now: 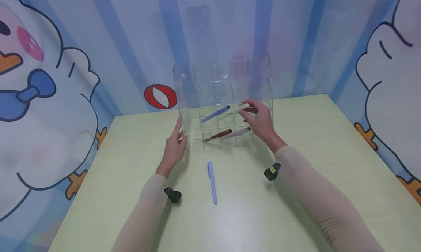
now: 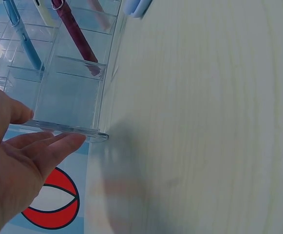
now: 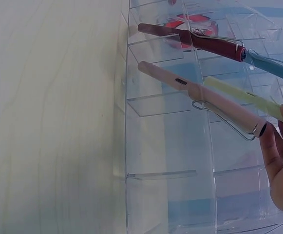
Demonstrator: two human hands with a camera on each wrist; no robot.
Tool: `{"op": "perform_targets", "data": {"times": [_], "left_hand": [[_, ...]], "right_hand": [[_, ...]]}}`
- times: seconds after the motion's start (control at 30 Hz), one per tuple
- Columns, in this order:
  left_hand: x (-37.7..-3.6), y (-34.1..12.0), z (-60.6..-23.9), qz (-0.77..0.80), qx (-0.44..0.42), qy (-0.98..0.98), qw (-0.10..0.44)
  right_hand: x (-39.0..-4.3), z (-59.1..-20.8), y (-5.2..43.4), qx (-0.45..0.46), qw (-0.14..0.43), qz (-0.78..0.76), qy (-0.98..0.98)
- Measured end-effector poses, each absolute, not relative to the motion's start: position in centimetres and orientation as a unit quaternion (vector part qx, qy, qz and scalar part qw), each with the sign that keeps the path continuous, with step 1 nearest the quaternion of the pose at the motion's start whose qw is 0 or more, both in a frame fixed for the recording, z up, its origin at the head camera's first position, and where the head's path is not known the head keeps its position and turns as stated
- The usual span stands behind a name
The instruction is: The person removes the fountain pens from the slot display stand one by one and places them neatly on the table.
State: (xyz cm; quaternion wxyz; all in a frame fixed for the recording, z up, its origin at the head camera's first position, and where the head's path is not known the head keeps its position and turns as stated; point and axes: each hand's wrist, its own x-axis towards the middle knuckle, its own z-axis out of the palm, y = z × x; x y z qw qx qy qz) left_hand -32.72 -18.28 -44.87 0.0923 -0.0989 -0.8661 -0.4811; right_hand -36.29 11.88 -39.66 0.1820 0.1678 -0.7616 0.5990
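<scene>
Green table [image 1: 296,193]: lilac pen [image 1: 212,182] (head view only), right fingers [image 1: 246,115] pinching yellow pen [image 1: 239,108], left fingers [image 2: 53,146] straight.

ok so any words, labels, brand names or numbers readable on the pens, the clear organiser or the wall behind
None can be read.
The pale pink pen has a small dark mark on its barrel, too small to read.
The clear acrylic compartment organiser shows no label.
The blue striped cartoon wall carries only drawings, no lettering.
The lilac pen lying on the pale green table shows no print.
</scene>
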Motion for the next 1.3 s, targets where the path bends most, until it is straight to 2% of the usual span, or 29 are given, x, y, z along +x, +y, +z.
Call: {"op": "perform_targets", "data": {"times": [0.4, 0.97, 1.3], "left_hand": [[-33.0, -18.4, -45.1, -0.486, -0.09, -0.865, 0.084], [-33.0, -18.5, -45.0, -0.461, -0.095, -0.878, 0.092], [-33.1, -18.5, -45.1, -0.469, -0.086, -0.875, 0.084]], "right_hand": [[-34.2, -37.7, 11.8, 0.166, 0.189, 0.649, -0.718], [-32.6, -35.0, 11.6, 0.193, 0.292, 0.671, -0.654], [-32.1, -33.5, 12.1, 0.189, 0.316, 0.725, -0.582]]}}
